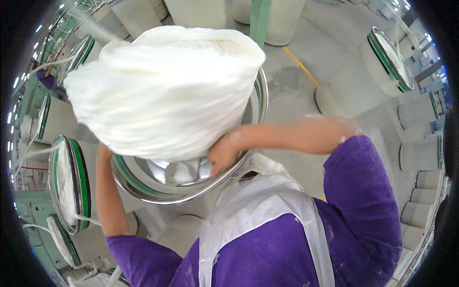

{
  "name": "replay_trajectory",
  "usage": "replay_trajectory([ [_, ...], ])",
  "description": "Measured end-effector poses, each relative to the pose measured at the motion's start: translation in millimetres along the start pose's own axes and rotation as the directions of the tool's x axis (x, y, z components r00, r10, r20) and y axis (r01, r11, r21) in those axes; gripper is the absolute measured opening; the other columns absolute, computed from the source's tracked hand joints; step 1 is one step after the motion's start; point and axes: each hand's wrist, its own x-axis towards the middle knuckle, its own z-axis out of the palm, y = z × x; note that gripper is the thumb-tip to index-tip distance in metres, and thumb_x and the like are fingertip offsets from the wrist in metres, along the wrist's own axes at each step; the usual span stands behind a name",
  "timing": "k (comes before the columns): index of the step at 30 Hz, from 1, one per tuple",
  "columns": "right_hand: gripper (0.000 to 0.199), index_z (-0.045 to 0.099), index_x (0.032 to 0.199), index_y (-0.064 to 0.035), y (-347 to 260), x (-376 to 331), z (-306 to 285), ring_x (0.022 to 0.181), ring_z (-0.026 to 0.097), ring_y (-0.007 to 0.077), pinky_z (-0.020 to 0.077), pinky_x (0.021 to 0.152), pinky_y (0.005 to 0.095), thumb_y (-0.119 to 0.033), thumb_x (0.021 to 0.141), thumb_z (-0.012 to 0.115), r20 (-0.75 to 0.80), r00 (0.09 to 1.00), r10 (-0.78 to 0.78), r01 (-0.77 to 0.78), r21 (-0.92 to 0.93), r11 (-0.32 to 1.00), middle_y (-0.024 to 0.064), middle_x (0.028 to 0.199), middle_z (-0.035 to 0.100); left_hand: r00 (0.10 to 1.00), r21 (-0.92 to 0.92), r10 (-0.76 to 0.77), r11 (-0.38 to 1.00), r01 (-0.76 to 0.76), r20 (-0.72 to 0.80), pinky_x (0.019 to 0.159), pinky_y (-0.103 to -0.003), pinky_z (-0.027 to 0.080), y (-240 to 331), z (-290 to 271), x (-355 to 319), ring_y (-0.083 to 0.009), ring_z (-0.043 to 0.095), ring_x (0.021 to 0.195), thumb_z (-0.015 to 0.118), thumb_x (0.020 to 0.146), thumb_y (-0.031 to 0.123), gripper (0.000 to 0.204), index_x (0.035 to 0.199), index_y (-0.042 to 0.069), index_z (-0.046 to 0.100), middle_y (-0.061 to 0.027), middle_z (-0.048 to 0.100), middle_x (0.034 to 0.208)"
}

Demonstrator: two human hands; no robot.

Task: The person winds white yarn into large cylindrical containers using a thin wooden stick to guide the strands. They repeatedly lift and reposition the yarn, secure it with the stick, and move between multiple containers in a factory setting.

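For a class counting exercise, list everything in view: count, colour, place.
fibre bundle: 1, white, over open can
open can: 1, silver-rimmed, below bundle
other cans: many, whitish, all around
strands: several, white, left
post: 1, green, top centre
floor markings: several, yellow, mostly upper right
floor: 1, grey, beneath
machinery: count unclear, green, left
lights: several, white, side edges
apron: 1, white, lower centre
shirt: 1, purple, bottom
left hand: 1, bare, mostly hidden behind bundle
right hand: 1, bare, bundle's lower right

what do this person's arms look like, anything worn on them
Purple sleeves end near the elbows, leaving both forearms bare. The right grip wears no glove; the left grip is mostly hidden. White flecks cling near the right elbow.
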Motion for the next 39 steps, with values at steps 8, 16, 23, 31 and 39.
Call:
replay_trajectory([
  [8,0.039,0.062,0.117,0.0000,-6.1,66.4,37.1,0.118,0.055,0.0339,0.0430,0.100,0.0428,-0.017,0.083,0.055,-0.673,0.638,-0.374,0.070,-0.432,0.899,0.0211,0.127,0.057,0.939,-0.110,-0.093,0.985,0.136,0.330,0.097,-0.039,0.044,56.3,19.6,-104.3,-0.0319,0.059,0.112,0.065,0.084,0.034,0.047,0.122,0.006,0.062,-0.0167,0.064,0.118],
  [16,0.024,0.069,0.099,-0.0047,-67.7,40.7,2.6,0.095,0.068,0.0272,0.0547,0.077,0.0387,-0.016,0.081,0.060,-0.903,0.397,-0.164,-0.050,-0.200,0.978,0.0169,0.104,0.069,0.902,0.111,-0.018,0.993,-0.033,0.431,0.117,-0.042,0.020,146.2,63.0,-47.8,-0.0297,0.026,0.142,0.053,0.090,0.050,0.069,0.145,0.012,0.037,-0.0123,0.027,0.155],
  [23,0.014,0.071,0.087,-0.0074,-45.6,-32.1,13.2,0.074,0.067,0.0283,0.0538,0.064,0.0379,-0.015,0.077,0.064,-0.963,0.147,-0.226,0.039,-0.223,0.974,0.0103,0.078,0.069,0.984,0.053,0.115,0.993,-0.108,-0.133,0.114,-0.045,0.024,156.3,38.0,-35.2,-0.0319,0.034,0.137,0.052,0.088,0.047,0.058,0.139,0.019,0.047,-0.0094,0.040,0.148],
  [31,0.050,0.073,0.072,-0.0032,33.8,-82.0,-17.4,0.078,0.067,0.0314,0.0495,0.082,0.0396,-0.051,0.080,0.064,-0.886,0.453,0.098,-0.505,-0.164,0.848,0.0141,0.074,0.069,0.991,0.049,0.003,0.999,-0.010,0.135,0.109,-0.038,0.034,171.0,-8.6,-13.0,-0.0319,0.049,0.125,0.045,0.096,0.038,0.044,0.129,0.012,0.058,-0.0099,0.054,0.135],
  [39,0.053,0.070,0.074,-0.0034,24.6,-31.5,-32.4,0.071,0.064,0.0277,0.0490,0.065,0.0362,-0.056,0.080,0.064,-0.821,0.568,0.051,-0.171,-0.057,0.984,0.0139,0.073,0.066,0.936,-0.328,0.171,0.942,-0.064,0.307,0.098,-0.031,0.040,144.7,2.4,3.7,-0.0245,0.058,0.106,0.053,0.091,0.025,0.035,0.116,0.006,0.065,-0.0134,0.065,0.112],
])
